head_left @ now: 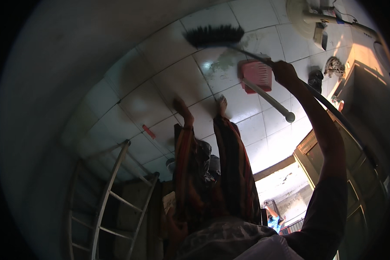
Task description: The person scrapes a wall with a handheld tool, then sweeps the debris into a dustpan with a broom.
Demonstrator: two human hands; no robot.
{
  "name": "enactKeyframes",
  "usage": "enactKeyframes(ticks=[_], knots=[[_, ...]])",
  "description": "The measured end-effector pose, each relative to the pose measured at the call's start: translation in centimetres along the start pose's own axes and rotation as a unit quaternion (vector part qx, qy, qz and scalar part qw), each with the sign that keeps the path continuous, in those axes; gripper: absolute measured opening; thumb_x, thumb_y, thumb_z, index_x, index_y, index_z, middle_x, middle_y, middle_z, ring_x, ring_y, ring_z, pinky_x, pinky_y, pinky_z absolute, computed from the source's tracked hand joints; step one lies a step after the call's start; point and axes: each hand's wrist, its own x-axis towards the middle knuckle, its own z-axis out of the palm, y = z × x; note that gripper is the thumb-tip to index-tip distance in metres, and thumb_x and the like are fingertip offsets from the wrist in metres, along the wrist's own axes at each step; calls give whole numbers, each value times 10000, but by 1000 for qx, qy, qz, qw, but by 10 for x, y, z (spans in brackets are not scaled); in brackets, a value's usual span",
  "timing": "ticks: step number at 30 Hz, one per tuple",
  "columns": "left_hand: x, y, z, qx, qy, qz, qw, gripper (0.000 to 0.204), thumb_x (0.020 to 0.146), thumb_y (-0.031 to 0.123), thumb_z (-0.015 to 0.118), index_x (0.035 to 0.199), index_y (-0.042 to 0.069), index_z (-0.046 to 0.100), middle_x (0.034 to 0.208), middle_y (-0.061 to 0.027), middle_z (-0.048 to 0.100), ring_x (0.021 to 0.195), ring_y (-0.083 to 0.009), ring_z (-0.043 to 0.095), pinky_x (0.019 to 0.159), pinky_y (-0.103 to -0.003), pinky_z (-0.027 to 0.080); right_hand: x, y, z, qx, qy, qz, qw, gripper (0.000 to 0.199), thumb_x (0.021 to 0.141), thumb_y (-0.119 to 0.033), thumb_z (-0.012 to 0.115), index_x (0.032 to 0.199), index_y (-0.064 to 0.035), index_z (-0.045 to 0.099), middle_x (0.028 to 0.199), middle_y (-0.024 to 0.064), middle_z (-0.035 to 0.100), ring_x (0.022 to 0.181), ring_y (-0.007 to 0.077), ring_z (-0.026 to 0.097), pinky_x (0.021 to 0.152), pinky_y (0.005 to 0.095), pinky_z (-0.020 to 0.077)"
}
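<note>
My right hand (285, 73) is closed around the dark handle of a broom (214, 36), and the handle runs back past my right forearm. The broom's dark bristles are over the white tiled floor (169, 82) ahead of my feet. Just left of my right hand, a pink dustpan (256, 76) rests on the tiles with its long pale handle slanting towards me. Low in the view, my left hand (176, 226) hangs beside my striped trousers; it is too dark to make out its fingers.
A metal ladder (110, 190) stands at the lower left, near a small red piece (148, 131) on the floor. A fan (300, 17), a black item (315, 80) and a striped bundle (335, 67) are at the far right. A person in blue (274, 222) appears through the bright doorway.
</note>
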Motion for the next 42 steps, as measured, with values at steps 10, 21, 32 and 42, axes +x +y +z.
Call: enactKeyframes(ticks=[10,21,32,42], knots=[[90,68,3,17,227,39,973,288,915,153,493,1189,78,534,811,-59,555,708,-168,514,680,-298,454,-92,146,11,79,75,120,987,318,907,-199,531,1216,-143,578,719,142,634,624,274,626,541,410,492],[377,134,56,-53,180,276,942,664,819,-14,549,1428,91,304,1326,-157,365,850,-156,540,725,-285,509,-107,141,136,5,48,167,985,268,886,-190,558,1140,-120,609,625,111,592,568,259,608,508,383,487],[501,150,74,-325,73,220,917,610,875,172,583,1426,107,329,1175,-127,527,879,-191,586,822,-328,501,-171,162,148,442,160,438,766,270,932,-122,496,1173,-68,605,595,18,561,384,55,433,380,201,370],[464,124,98,-127,298,392,861,618,865,184,533,1423,41,309,1074,-142,483,787,-271,654,753,-296,486,53,238,340,233,446,292,813,332,879,-184,550,1192,-76,574,868,215,650,778,391,637,692,467,502]])
